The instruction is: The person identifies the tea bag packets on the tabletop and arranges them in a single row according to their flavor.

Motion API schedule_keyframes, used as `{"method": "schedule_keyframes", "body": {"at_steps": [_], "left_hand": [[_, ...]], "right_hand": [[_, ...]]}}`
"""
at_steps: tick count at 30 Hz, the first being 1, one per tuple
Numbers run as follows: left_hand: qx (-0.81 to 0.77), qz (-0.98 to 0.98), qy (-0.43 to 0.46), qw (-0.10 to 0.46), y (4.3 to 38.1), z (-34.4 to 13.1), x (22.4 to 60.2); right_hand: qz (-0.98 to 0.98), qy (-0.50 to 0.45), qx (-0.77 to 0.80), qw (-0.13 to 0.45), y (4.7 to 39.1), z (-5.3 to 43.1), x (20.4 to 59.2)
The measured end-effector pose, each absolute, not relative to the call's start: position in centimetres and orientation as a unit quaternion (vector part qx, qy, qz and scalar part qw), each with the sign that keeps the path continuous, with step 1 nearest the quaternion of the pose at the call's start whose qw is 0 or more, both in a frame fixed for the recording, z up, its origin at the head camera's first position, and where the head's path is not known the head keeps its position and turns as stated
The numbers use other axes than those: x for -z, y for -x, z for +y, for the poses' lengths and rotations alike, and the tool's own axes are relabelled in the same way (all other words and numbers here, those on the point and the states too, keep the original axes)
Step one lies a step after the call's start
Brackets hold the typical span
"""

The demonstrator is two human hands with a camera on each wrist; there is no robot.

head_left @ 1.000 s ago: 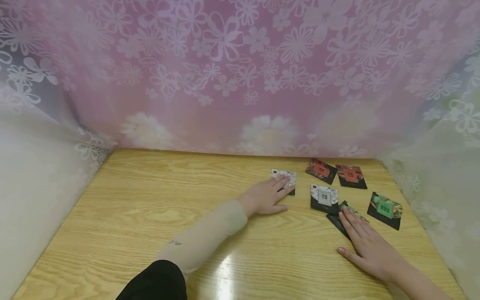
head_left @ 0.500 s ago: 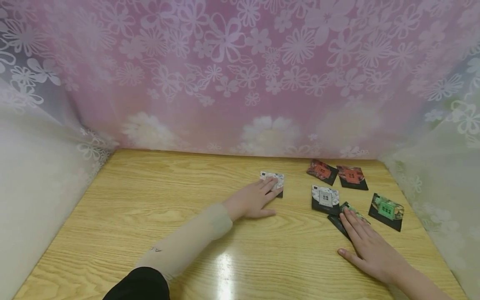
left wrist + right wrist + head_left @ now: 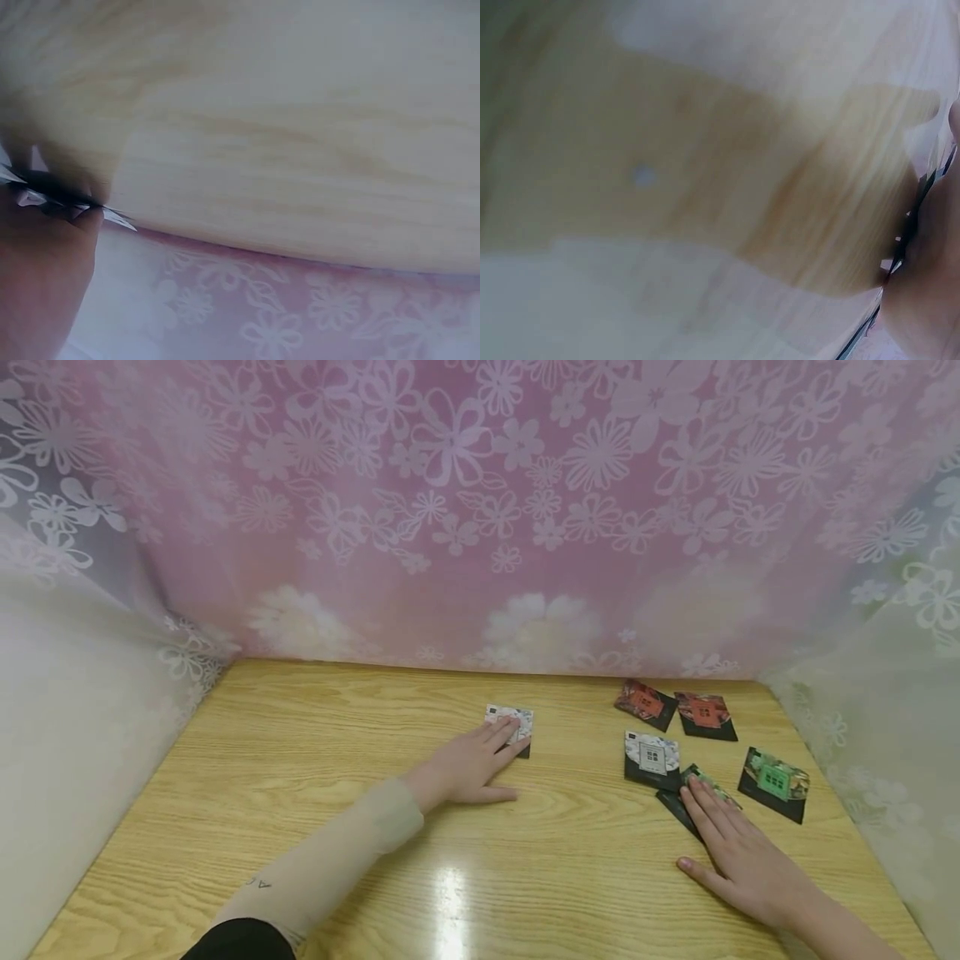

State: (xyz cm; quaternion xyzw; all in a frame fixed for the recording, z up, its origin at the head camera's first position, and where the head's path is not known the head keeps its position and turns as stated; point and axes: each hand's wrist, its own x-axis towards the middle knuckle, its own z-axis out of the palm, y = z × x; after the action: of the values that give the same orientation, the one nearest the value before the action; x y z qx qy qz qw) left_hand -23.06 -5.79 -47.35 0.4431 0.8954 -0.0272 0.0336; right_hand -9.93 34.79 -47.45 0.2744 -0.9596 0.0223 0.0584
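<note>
My left hand [image 3: 468,766] lies with straight, spread fingers on a white-and-black flat packet [image 3: 495,713] near the middle of the table. Its fingers cover much of that packet's printed front. On the right, my right hand [image 3: 742,860] rests with extended fingers over a green-and-black packet [image 3: 697,772], hiding most of it. A dark packet corner [image 3: 675,810] pokes out beside those fingers. Just left of the fingertips sits another white-and-black packet [image 3: 651,758]. In the left wrist view the packet edge [image 3: 120,219] shows thin beyond the hand.
Two red-and-black packets [image 3: 645,703] lie side by side at the back right. A second green packet [image 3: 774,783] is near the right side. Floral curtains [image 3: 480,527] hang along the back and both sides of the wooden table [image 3: 315,735].
My left hand has slid to the left along the table, and the white packet has moved with it. My right hand stays in place on the green packet.
</note>
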Motion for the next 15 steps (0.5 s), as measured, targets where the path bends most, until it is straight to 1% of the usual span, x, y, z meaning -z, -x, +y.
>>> {"method": "schedule_keyframes", "body": {"at_steps": [15], "left_hand": [[0.013, 0.909, -0.416, 0.015, 22.2, -10.9, 48.2]], "right_hand": [[-0.963, -0.264, -0.020, 0.047, 10.1, 34.9, 47.7]]}}
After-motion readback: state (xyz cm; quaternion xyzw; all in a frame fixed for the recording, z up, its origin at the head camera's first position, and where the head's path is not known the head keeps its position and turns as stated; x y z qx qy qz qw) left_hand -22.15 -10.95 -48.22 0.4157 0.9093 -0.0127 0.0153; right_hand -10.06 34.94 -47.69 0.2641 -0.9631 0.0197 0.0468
